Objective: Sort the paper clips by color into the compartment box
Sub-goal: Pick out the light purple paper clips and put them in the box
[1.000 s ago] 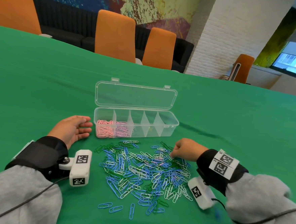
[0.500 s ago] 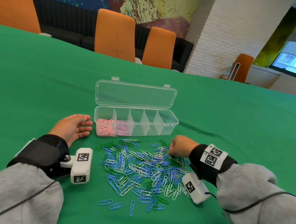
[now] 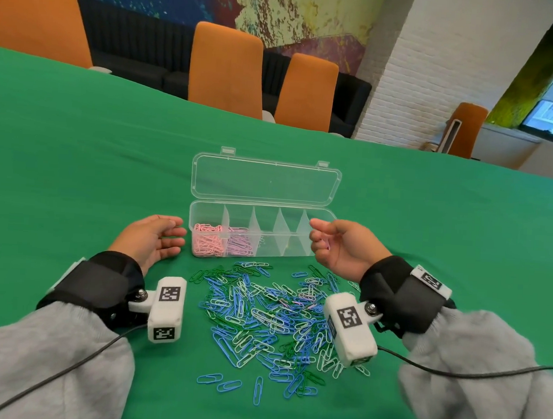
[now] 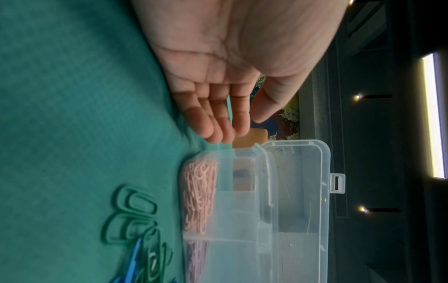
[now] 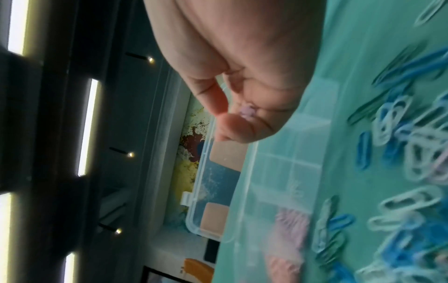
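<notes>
A clear compartment box stands open on the green table, lid laid back. Pink clips fill its leftmost compartment and lilac clips the one beside it; the others look empty. A pile of blue, green and white paper clips lies in front of the box. My right hand hovers at the box's right end, fingers curled round lilac paper clips. My left hand rests palm-up on the cloth just left of the box, fingers relaxed and holding nothing.
Three loose blue clips lie apart at the pile's near edge. Orange chairs line the far table edge, with a white brick pillar behind. Green cloth spreads bare around the box and pile.
My right hand has lifted off the pile and moved up to the box's right end, carrying lilac clips. The left hand stayed where it was.
</notes>
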`<state>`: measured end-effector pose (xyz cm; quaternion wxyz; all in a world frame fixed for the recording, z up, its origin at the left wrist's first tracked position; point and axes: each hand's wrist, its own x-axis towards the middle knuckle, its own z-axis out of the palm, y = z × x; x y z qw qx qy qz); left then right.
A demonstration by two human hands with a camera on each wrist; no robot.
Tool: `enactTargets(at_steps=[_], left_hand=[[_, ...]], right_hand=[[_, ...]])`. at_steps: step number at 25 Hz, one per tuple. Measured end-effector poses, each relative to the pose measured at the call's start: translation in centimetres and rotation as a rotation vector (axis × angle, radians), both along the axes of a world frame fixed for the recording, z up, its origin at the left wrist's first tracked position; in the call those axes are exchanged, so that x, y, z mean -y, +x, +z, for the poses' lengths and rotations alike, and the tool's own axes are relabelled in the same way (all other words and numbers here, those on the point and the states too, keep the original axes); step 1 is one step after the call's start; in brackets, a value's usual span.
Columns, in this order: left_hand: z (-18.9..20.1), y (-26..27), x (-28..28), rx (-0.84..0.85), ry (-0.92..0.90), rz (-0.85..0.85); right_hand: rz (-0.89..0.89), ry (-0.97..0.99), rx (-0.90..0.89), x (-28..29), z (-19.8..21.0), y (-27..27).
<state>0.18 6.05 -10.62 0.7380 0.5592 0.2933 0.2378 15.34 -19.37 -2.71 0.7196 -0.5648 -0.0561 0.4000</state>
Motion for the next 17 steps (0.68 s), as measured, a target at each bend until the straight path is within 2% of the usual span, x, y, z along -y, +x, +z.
enactTargets(at_steps=[9,14,17], left_hand=[[-0.1,0.1,0.0,-0.003,-0.008,0.003],[-0.1,0.0,-0.3,0.005,-0.009,0.003],[-0.2,0.1,-0.4,0.0,-0.001,-0.003]], right_hand=[[-0.003,0.249,-0.185,-7.0,1.9,-0.3],[0.083,0.315,-0.07,-9.2,1.2,-1.4],[0.124,0.338,-0.015,-7.5,1.8,-1.0]])
